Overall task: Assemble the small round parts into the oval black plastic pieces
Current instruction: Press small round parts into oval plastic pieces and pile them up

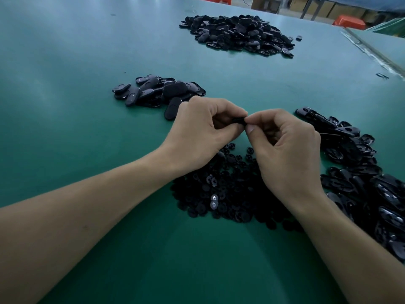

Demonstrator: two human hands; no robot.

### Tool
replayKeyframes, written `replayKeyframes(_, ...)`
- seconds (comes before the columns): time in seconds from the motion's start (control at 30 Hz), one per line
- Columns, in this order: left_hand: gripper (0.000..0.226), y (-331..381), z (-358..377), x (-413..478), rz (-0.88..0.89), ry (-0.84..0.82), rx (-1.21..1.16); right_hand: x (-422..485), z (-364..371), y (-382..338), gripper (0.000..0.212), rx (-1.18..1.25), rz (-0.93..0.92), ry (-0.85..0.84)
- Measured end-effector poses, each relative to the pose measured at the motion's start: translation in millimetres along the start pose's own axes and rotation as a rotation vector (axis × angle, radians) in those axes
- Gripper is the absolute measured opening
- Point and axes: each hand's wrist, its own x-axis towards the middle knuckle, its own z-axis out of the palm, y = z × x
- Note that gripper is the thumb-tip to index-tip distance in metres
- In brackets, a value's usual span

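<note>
Meeting over the middle of the green table, both hands pinch one black piece. It sits right where the fingertips join and shows only as a thin dark sliver. Most of it is hidden, so oval or round cannot be told. Left hand: back turned up, fingers curled under, thumb and forefinger gripping the piece from its left side. Right hand: fingers curled in toward the palm, thumb nail-up and pressed against the piece's near right edge. Fingertips of the two hands almost touch around it. Forearms bare, entering from the lower left and lower right and converging in a V. The held piece is above the far edge of the heap of small round parts. That heap lies under and between the two wrists, all black but for a couple of pale ones. A heap of oval black pieces, many hollow side up, lies just right of the right hand and runs to the frame's right edge. A second heap of ovals, mostly smooth backs up, lies just beyond the left hand, its nearest piece partly hidden behind the knuckles. The larger far heap is well apart, toward the table's far side.
</note>
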Motion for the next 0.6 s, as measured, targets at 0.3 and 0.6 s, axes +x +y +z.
replayKeyframes(0.3,0.016,-0.1,-0.3,-1.1,0.011,0.014,0.004,-0.4,0.2,1.3,0.017,0.0,-0.007,0.012)
replayKeyframes(0.6,0.014,-2.7,-0.6,0.8,-0.009,0.029,-0.006,-0.2,-0.2,2.8,0.018,-0.003,-0.019,-0.005)
